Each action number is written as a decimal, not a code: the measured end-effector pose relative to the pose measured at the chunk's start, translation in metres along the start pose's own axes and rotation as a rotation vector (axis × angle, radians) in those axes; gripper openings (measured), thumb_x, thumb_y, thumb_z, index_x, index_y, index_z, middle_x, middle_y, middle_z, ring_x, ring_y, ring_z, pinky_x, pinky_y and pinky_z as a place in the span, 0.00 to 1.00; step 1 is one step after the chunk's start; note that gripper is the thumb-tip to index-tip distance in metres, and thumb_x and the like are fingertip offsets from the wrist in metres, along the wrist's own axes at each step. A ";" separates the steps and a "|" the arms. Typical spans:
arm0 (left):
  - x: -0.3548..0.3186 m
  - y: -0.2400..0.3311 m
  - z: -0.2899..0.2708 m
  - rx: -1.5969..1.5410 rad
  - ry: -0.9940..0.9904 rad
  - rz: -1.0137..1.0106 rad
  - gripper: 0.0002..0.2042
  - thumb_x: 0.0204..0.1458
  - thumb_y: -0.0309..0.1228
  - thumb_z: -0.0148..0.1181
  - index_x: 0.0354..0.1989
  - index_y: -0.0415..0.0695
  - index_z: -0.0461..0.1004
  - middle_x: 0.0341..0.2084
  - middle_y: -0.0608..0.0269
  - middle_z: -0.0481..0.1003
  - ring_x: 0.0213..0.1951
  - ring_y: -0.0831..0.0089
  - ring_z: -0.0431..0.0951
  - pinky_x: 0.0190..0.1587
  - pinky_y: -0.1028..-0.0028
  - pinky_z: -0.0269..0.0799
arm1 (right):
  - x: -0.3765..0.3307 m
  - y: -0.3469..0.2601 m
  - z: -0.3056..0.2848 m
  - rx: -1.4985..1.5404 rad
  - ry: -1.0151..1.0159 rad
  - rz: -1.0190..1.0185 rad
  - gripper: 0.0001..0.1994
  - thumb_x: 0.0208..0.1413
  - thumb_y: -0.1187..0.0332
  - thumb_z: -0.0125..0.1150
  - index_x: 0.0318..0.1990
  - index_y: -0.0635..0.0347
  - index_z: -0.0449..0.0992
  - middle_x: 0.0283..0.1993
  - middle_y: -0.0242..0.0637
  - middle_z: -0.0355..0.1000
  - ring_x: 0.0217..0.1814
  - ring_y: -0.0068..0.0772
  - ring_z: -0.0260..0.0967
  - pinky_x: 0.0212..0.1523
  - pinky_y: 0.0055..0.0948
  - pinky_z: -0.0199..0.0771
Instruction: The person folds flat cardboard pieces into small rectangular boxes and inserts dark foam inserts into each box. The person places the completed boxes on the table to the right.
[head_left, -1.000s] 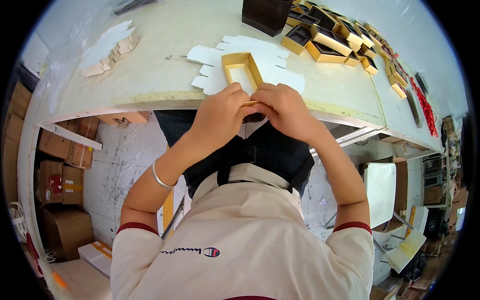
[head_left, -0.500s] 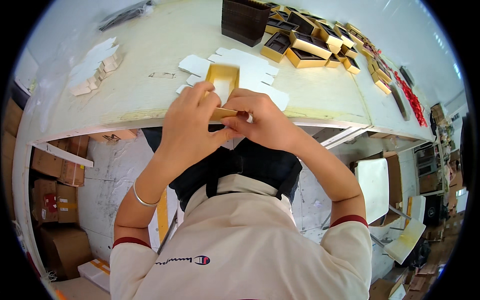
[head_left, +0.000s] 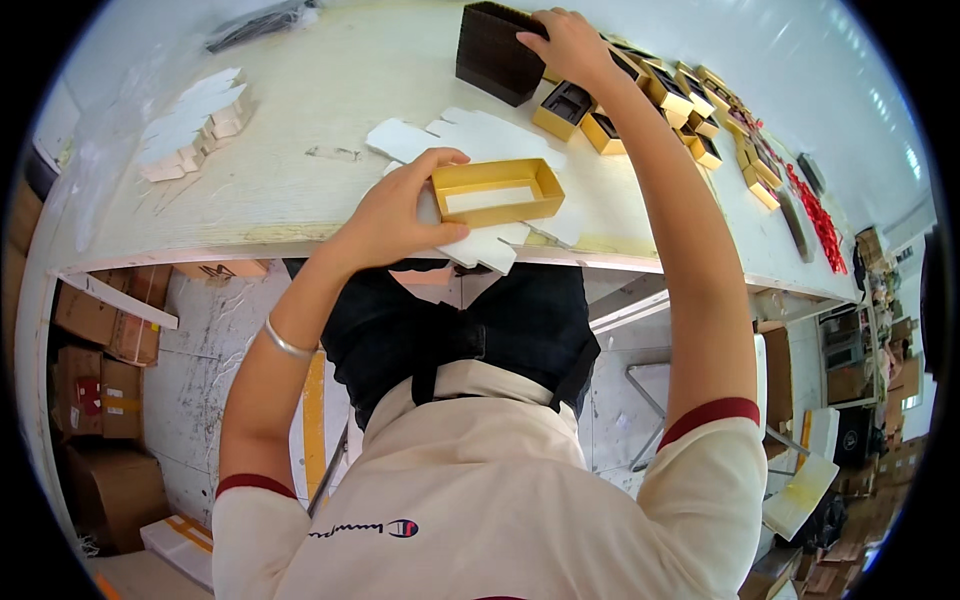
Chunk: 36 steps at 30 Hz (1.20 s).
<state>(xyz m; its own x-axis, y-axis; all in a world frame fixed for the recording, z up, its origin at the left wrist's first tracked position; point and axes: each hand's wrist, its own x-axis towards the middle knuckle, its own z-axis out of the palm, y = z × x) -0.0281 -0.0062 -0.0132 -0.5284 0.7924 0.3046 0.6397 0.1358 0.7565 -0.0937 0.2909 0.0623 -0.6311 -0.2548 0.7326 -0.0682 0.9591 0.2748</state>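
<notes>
The person's left hand (head_left: pixel 400 215) is gripping the short left end of a shallow gold open-topped box (head_left: pixel 497 192), with the thumb curled over the near rim and the fingers (head_left: pixel 440 158) hooked over the far edge, so the hand is closed on the box. The box is sitting open side up at the near edge of the pale worktable (head_left: pixel 300 120), lying over a spread of flat white die-cut card pieces (head_left: pixel 480 135), some of which are jutting past the table edge. The two hands are well apart: the right hand (head_left: pixel 565 45) is reaching far across the table with the arm stretched out, and is resting palm down on top of a dark brown stack of ribbed inserts (head_left: pixel 495 65); whether it is actually grasping anything there cannot be told. Just beside that stack, to the right, a row of small gold boxes with dark inserts (head_left: pixel 600 115) is running along the table. A second pile of white card pieces (head_left: pixel 195 125) is lying well off to the left. A thin metal bangle (head_left: pixel 285 342) is circling the left wrist.
</notes>
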 end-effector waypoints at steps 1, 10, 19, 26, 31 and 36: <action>-0.007 0.008 0.005 0.041 0.033 -0.023 0.30 0.40 0.31 0.66 0.54 0.43 0.61 0.48 0.55 0.68 0.54 0.63 0.67 0.59 0.68 0.58 | 0.005 0.004 0.004 -0.004 -0.124 0.064 0.16 0.52 0.60 0.60 0.38 0.66 0.76 0.34 0.44 0.73 0.36 0.44 0.71 0.42 0.38 0.70; -0.026 0.027 0.016 0.143 0.092 0.037 0.30 0.41 0.26 0.66 0.55 0.43 0.61 0.49 0.53 0.68 0.52 0.59 0.67 0.56 0.67 0.62 | 0.032 0.004 -0.013 0.175 -0.488 0.373 0.09 0.50 0.68 0.59 0.29 0.66 0.77 0.34 0.52 0.73 0.39 0.52 0.70 0.41 0.44 0.69; -0.021 0.018 0.006 0.130 0.056 0.062 0.31 0.41 0.26 0.65 0.57 0.44 0.61 0.50 0.53 0.67 0.51 0.57 0.65 0.56 0.66 0.59 | 0.035 0.028 -0.027 0.569 -0.648 0.498 0.18 0.47 0.57 0.66 0.39 0.62 0.78 0.30 0.35 0.73 0.35 0.27 0.68 0.39 0.27 0.66; -0.021 0.015 0.008 0.139 0.063 0.081 0.31 0.42 0.28 0.65 0.58 0.44 0.61 0.50 0.53 0.67 0.52 0.57 0.65 0.58 0.66 0.58 | 0.048 0.031 -0.004 0.237 -0.362 0.382 0.16 0.49 0.57 0.60 0.32 0.64 0.75 0.25 0.39 0.67 0.25 0.32 0.61 0.28 0.30 0.62; -0.023 0.011 0.011 0.145 0.111 0.109 0.33 0.41 0.28 0.66 0.59 0.45 0.60 0.49 0.52 0.67 0.50 0.56 0.65 0.56 0.66 0.59 | 0.040 -0.003 -0.032 0.019 0.169 0.183 0.09 0.58 0.71 0.46 0.31 0.68 0.70 0.29 0.53 0.69 0.32 0.54 0.67 0.35 0.45 0.67; -0.024 0.016 0.006 0.077 0.084 0.043 0.36 0.40 0.26 0.66 0.60 0.47 0.57 0.45 0.52 0.67 0.48 0.57 0.65 0.55 0.66 0.60 | 0.027 -0.018 -0.097 0.727 -0.121 0.596 0.19 0.55 0.54 0.53 0.35 0.64 0.73 0.23 0.38 0.66 0.22 0.29 0.60 0.26 0.28 0.59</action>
<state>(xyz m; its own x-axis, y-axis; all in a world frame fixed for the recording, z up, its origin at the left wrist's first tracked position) -0.0014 -0.0195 -0.0116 -0.5424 0.7463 0.3858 0.7023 0.1508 0.6957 -0.0345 0.2545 0.1375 -0.7904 0.2769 0.5464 -0.1478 0.7794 -0.6088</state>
